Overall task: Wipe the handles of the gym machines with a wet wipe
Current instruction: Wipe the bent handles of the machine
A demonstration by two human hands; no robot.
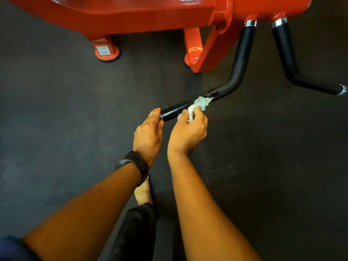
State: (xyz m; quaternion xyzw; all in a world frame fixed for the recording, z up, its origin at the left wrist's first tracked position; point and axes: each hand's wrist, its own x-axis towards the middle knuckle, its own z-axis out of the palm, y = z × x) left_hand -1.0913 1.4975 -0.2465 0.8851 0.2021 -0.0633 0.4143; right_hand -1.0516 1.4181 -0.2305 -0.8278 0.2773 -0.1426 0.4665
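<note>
Glossy red painted metal frame (150, 14); black handle (188, 105) shines wet near its end, matt higher up. Crumpled white wipe (199, 105), dark rough matt floor (56, 91).

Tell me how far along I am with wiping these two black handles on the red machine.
Done: the lower stretch of the left handle looks glossy, likely already wiped. In hand: the left hand holds its tip while the right hand presses the wet wipe against it near the end. Left: its upright part above the bend and the whole right handle, which looks matte and untouched.
</note>
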